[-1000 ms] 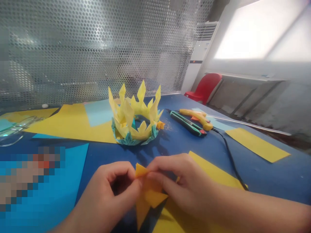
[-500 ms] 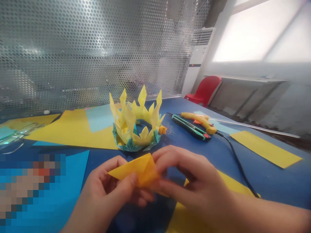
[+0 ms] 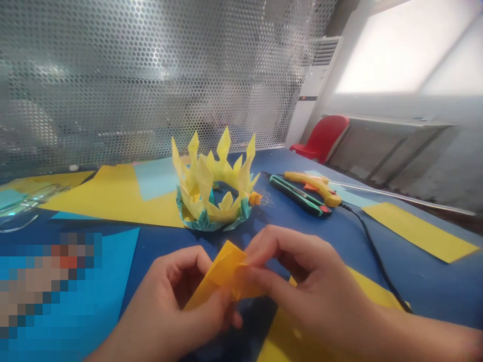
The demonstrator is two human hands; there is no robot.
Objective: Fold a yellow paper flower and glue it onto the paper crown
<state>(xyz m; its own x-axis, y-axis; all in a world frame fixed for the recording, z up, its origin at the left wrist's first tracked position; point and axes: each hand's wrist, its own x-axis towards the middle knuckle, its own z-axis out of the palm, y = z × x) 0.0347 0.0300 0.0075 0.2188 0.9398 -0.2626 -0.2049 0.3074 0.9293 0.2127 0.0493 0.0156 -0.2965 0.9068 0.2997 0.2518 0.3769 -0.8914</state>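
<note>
A small folded piece of orange-yellow paper (image 3: 225,266) is held between both hands above the blue table. My left hand (image 3: 188,296) grips its lower left part, thumb across the front and fingers behind. At its right edge, my right hand (image 3: 302,276) pinches a flap between thumb and forefinger. Just beyond the hands stands a paper crown (image 3: 206,183) with pale yellow points and a teal folded base. A small orange paper piece (image 3: 255,198) rests against the crown's right side.
Right of the crown lie a green-and-black utility knife (image 3: 300,197) and a yellow glue gun (image 3: 317,185) with a black cord. Yellow sheets (image 3: 113,196), a blue sheet (image 3: 94,301) and a yellow strip (image 3: 418,231) cover parts of the table (image 3: 445,286). Clear glasses (image 3: 30,206) lie far left.
The folded paper has turned so that its left point now slants downward. My right thumb and forefinger have closed on a flap at its right edge. The view has shifted slightly.
</note>
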